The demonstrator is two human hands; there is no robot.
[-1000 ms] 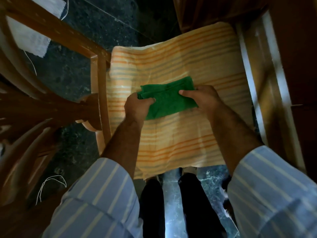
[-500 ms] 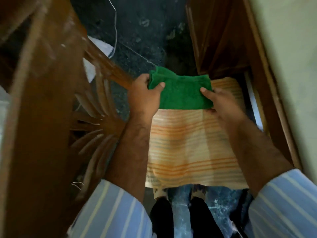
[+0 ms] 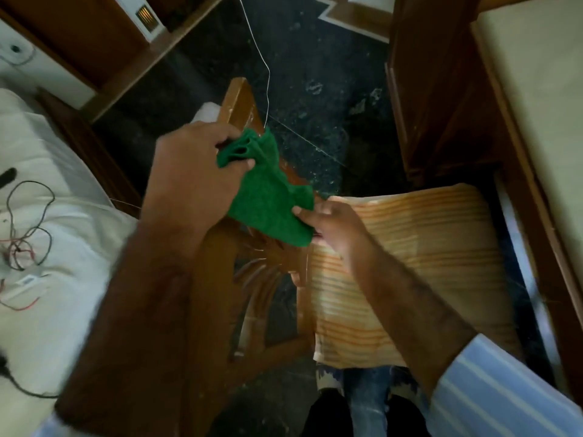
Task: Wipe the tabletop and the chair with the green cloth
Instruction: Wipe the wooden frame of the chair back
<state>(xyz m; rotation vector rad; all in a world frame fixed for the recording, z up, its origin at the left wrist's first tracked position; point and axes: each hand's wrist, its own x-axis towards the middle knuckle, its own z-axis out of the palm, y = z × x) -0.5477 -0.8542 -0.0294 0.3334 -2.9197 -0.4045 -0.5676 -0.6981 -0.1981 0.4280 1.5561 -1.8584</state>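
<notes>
I am looking down at my two bare hands, which hold a green cloth (image 3: 269, 197) between them in the air. My left hand (image 3: 195, 171) is clenched around a bunched upper corner of the cloth, thumb pressing the folds against my fingers. My right hand (image 3: 328, 223) pinches the lower right edge between thumb and fingertips. The cloth hangs slack and crumpled from one grip to the other, sloping down to the right.

The cloth is in front of the wooden chair back (image 3: 249, 279), whose carved, curved slats show below it and whose top rail pokes out above my left hand. To the right, the chair seat is covered by an orange and yellow striped cloth (image 3: 419, 266); my right hand is over its near left corner. The green cloth does not touch that seat cover.

At far right is a pale tabletop (image 3: 542, 105) with a dark wooden edge. At left, tangled thin wires (image 3: 30, 228) lie on white bedding (image 3: 47, 310). The floor (image 3: 315, 74) is dark speckled stone. Both forearms are bare, with blue striped sleeves (image 3: 492, 392) rolled back.
</notes>
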